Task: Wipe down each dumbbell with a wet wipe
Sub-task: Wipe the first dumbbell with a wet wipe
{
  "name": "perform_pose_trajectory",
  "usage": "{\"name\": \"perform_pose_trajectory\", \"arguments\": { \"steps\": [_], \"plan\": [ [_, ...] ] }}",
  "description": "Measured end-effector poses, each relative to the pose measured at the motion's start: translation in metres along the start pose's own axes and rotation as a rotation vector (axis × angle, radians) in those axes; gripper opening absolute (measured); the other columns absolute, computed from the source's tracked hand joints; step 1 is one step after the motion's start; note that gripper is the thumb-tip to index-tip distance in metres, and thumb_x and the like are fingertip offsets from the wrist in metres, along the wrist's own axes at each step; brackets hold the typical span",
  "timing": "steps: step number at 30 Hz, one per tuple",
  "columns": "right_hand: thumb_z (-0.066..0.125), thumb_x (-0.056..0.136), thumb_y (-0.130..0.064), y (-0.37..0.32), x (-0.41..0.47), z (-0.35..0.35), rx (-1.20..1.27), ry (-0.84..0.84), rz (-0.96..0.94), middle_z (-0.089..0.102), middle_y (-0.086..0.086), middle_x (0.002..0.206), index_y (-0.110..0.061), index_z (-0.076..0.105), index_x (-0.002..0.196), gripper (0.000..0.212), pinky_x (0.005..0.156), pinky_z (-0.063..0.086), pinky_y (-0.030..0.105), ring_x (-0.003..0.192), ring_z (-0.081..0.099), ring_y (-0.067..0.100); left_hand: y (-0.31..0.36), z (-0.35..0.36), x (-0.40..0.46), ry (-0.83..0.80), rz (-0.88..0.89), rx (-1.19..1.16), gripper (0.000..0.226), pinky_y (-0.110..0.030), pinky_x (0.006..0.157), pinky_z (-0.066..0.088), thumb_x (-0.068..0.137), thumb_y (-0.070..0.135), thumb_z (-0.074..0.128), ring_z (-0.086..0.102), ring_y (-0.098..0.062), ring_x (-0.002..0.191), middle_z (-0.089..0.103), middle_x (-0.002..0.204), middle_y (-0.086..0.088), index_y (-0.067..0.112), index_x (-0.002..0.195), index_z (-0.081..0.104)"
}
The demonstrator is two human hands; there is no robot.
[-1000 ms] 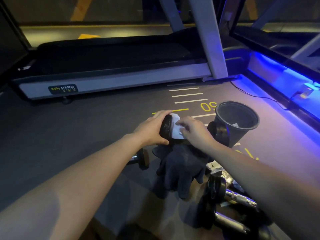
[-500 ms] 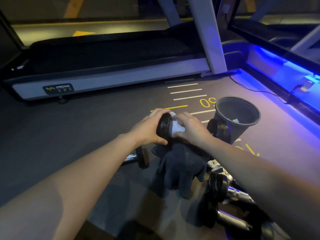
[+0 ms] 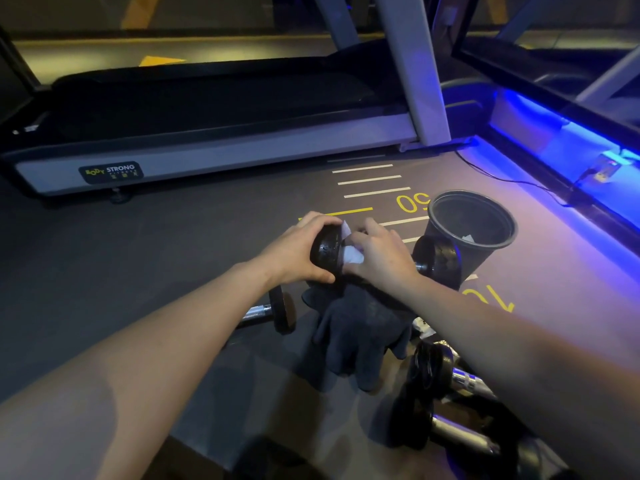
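Observation:
I hold a black dumbbell (image 3: 437, 260) off the floor in the middle of the view. My left hand (image 3: 298, 251) grips its left head. My right hand (image 3: 379, 252) presses a white wet wipe (image 3: 350, 253) around the handle just beside that head, hiding most of the bar. The right head shows in front of the bin. Under my hands lies a dark glove or cloth (image 3: 356, 327). Another dumbbell (image 3: 277, 311) rests on the floor to the left of it, and two more dumbbells (image 3: 446, 403) lie at the lower right.
A black bin (image 3: 498, 244) with a bit of white paper inside stands right of my hands. A treadmill (image 3: 214, 133) runs across the back. A blue-lit ledge (image 3: 554, 140) and a cable line the right side. The grey floor mat (image 3: 173, 244) carries yellow and white markings.
My right hand has shifted the wipe slightly along the handle next to the left head. The view moved a little; the dumbbell stays held in the same place.

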State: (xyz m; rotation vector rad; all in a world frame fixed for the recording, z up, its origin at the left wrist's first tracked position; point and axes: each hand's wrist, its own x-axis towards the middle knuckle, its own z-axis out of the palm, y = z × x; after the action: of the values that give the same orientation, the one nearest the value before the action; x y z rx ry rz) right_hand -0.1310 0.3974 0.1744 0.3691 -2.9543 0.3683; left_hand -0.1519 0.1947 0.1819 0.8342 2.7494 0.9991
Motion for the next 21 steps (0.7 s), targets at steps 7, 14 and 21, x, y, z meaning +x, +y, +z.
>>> {"name": "perform_pose_trajectory", "arguments": {
  "steps": [7,14,21],
  "plan": [
    [0.078,0.069,-0.046,-0.002,0.000,0.001,0.110,-0.102,0.093,0.061,-0.001,0.111,-0.027,0.061,0.121,0.058,0.079,0.045,0.036,0.105,0.059,0.027,0.000,0.000,-0.001,-0.004,-0.005,0.011,0.099,-0.046,0.109,0.042,0.059,0.033,0.093,0.044,-0.019,0.133,0.037,0.141,0.016,0.041,0.141,0.038],
    [0.052,0.071,-0.044,0.008,0.006,-0.013,0.342,-0.262,0.105,0.058,0.007,0.071,-0.019,0.064,0.078,0.029,0.066,0.045,0.039,0.078,0.058,0.028,-0.004,0.001,0.000,0.002,0.006,0.028,0.099,-0.048,0.106,0.044,0.055,0.041,0.091,0.046,-0.019,0.131,0.037,0.138,0.018,0.046,0.137,0.036],
    [0.077,0.077,-0.025,0.014,0.009,-0.015,0.404,-0.205,0.079,0.072,0.000,0.084,-0.023,0.076,0.093,0.016,0.077,0.050,0.036,0.084,0.065,0.019,-0.001,0.001,-0.002,0.005,0.003,0.047,0.099,-0.047,0.106,0.044,0.057,0.037,0.093,0.045,-0.020,0.131,0.037,0.140,0.016,0.042,0.139,0.038]
  ]
}}
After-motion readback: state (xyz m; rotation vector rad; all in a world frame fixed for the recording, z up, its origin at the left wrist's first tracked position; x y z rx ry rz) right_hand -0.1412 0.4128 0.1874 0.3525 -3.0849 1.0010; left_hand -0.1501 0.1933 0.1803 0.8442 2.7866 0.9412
